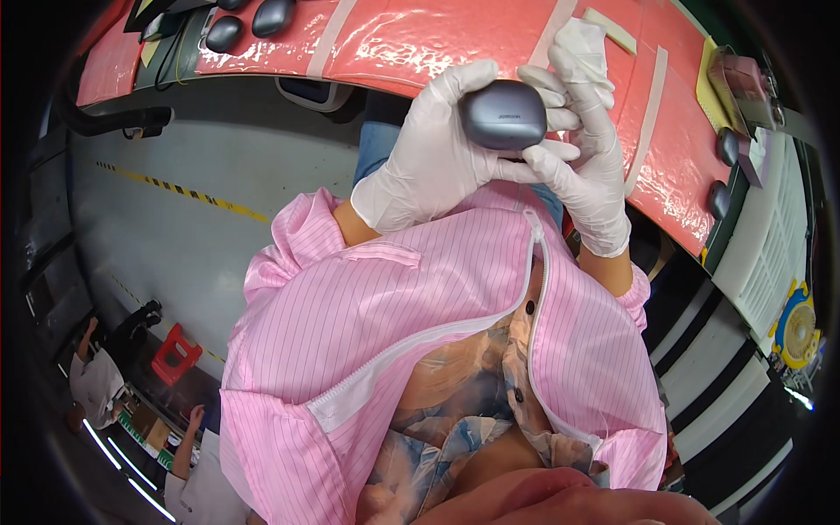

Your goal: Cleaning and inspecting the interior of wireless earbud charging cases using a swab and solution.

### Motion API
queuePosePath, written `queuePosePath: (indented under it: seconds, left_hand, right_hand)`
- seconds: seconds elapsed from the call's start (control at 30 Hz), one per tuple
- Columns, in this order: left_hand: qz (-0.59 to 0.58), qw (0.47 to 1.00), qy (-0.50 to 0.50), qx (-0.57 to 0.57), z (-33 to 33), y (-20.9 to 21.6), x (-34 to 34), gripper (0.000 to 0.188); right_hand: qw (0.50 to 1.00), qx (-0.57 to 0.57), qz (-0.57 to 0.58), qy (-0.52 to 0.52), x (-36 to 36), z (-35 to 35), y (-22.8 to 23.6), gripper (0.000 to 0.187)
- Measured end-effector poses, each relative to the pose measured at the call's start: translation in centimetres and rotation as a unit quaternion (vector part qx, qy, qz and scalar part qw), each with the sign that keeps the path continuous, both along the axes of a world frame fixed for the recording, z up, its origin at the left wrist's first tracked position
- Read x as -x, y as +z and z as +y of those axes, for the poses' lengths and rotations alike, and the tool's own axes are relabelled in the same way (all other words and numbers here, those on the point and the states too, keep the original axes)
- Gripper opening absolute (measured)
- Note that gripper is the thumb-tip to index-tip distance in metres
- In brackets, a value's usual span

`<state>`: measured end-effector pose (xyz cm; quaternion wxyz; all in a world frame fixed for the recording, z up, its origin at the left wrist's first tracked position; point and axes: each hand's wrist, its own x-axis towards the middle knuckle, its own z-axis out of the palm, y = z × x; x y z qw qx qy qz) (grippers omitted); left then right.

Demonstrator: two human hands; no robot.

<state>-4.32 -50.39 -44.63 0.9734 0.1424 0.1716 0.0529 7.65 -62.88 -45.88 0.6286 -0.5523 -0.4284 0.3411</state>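
Note:
A dark grey, glossy, rounded case (503, 115), like an earbud charging case, is shut and held over the near edge of the table. My left hand (437, 144), in a white glove, grips it with the thumb along its top left; fingers show beyond its right side. My right hand (588, 166), also gloved in white, is close on the right. Its thumb is at the case's lower right corner and its index finger stretches away, well apart from the thumb. Crumpled white cloth (584, 39) meets those right fingers; I cannot tell whether it is held.
Red glossy matting (411, 44) with pale tape strips covers the table. Similar dark cases (273, 16) lie at the far left, and others (727, 146) near the right edge. A yellow pad (710, 87) and small yellow fan (797, 325) are at right. A red stool (176, 354) stands lower left.

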Motion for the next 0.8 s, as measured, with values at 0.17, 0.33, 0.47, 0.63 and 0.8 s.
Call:
queuePosePath:
  seconds: [0.17, 0.33, 0.47, 0.63, 0.8]
  left_hand:
    - [-0.108, 0.985, -0.079, 0.111, 1.2, -0.9, 0.1, 0.054]
    - [0.031, 0.868, 0.031, -0.494, -0.6, -0.9, -0.1, 0.061]
    - [0.018, 0.757, 0.090, -0.647, -0.9, -0.8, -0.1, 0.077]
    - [0.022, 0.736, 0.084, -0.671, -1.0, -0.8, -0.6, 0.079]
    - [-0.014, 0.765, -0.028, -0.644, -1.4, -1.0, -1.2, 0.081]
  right_hand:
    - [0.999, -0.019, 0.026, -0.033, -1.0, -1.1, -0.6, 0.073]
    - [0.986, -0.017, -0.017, -0.167, -1.6, -2.1, -1.6, 0.061]
    - [0.982, 0.017, 0.010, -0.189, -1.3, -2.3, -1.7, 0.057]
    - [0.954, 0.049, -0.139, -0.263, -1.0, -2.1, -2.7, 0.053]
    - [0.876, -0.053, -0.467, -0.110, -1.0, -2.1, -0.9, 0.048]
